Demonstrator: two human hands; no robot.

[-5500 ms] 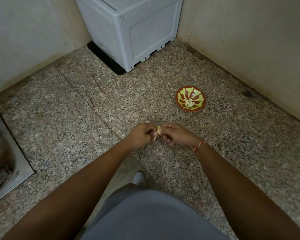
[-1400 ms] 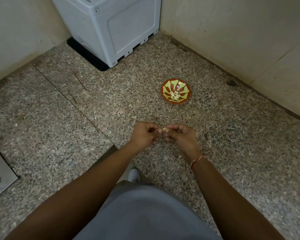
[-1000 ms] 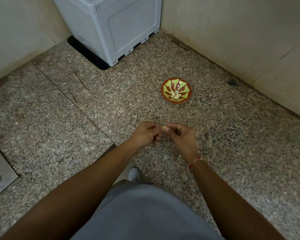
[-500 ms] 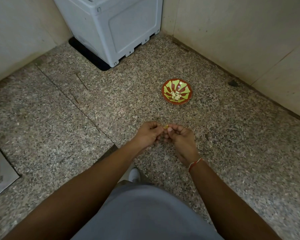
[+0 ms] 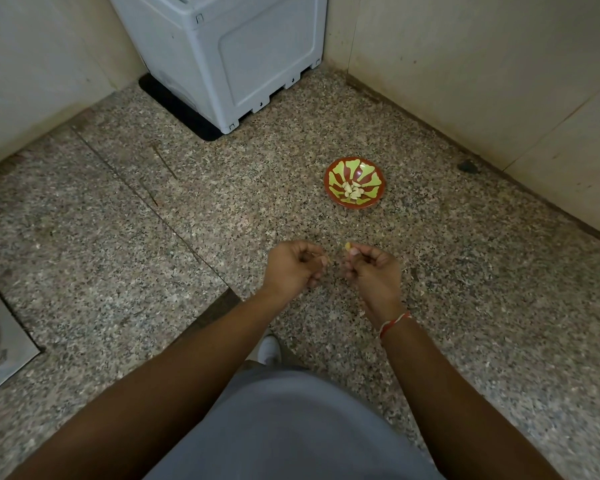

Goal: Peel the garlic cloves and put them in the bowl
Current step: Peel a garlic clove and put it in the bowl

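A small red bowl with a green pattern (image 5: pixel 370 177) sits on the speckled stone counter, with several peeled garlic cloves (image 5: pixel 352 191) heaped in its middle. Nearer to me, my right hand (image 5: pixel 373 271) pinches a small pale garlic clove (image 5: pixel 347 247) between thumb and fingertip, a little in front of the bowl. My left hand (image 5: pixel 291 268) hovers just to its left with fingers curled; I cannot make out anything in it. A small gap separates the two hands.
A grey plastic box-like appliance (image 5: pixel 229 53) stands in the back corner on a black mat. Pale walls close the counter at the back and right. A steel sink (image 5: pixel 0 344) lies at the far left edge. A white shoe (image 5: pixel 269 349) shows below the counter edge.
My hands were joined on the clove; now they have drawn apart, and the clove stays in my right hand. The bowl has not moved.
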